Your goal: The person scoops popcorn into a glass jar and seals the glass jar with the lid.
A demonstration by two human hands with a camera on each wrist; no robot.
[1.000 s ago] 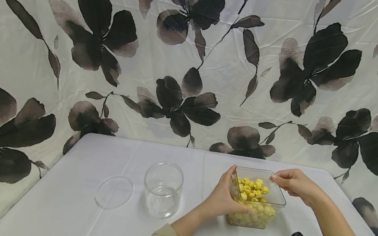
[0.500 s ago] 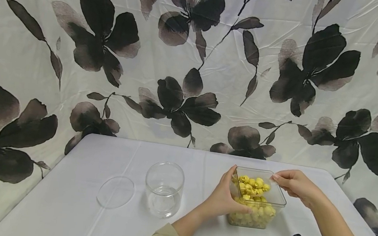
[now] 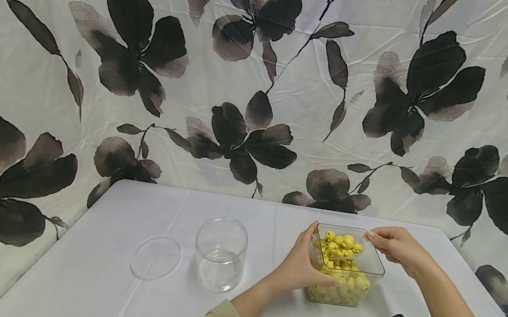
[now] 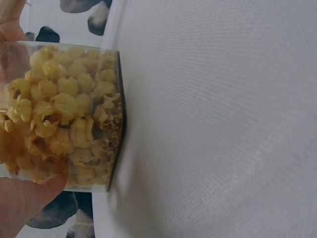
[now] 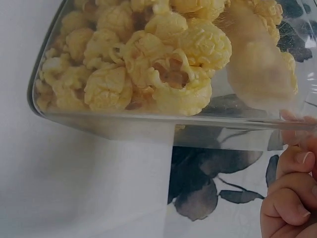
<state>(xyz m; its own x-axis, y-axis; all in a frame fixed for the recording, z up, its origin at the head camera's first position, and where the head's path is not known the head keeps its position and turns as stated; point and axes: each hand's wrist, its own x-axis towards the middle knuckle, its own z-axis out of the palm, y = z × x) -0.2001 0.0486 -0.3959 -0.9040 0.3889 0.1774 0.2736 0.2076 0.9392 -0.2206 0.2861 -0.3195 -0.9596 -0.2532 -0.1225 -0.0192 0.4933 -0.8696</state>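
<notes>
In the head view a clear square tub (image 3: 373, 274) of yellow popcorn (image 3: 339, 244) stands on the table. Its left side is held by my left hand (image 3: 294, 268), fingers behind and thumb across the front; the left wrist view shows that thumb (image 4: 49, 188) against the wall. My right hand (image 3: 402, 249) is at the far right corner of the rim, with thumb and fingertips pinched together. Among the popcorn lies the pale tan bowl of a spoon (image 5: 260, 67), seen blurred through the wall in the right wrist view. The spoon's handle runs up to the right fingertips and is mostly hidden.
Left of the tub stands a clear round jar (image 3: 220, 256) without popcorn in it. A flat clear round lid (image 3: 155, 258) lies farther left on the white tablecloth (image 3: 88, 285). Behind the table hangs a flower-printed cloth (image 3: 261, 78).
Inside the tub the popcorn has shifted and heaped up, and the spoon's tan edge has moved left among it. The left hand, tub, jar and lid stay in place.
</notes>
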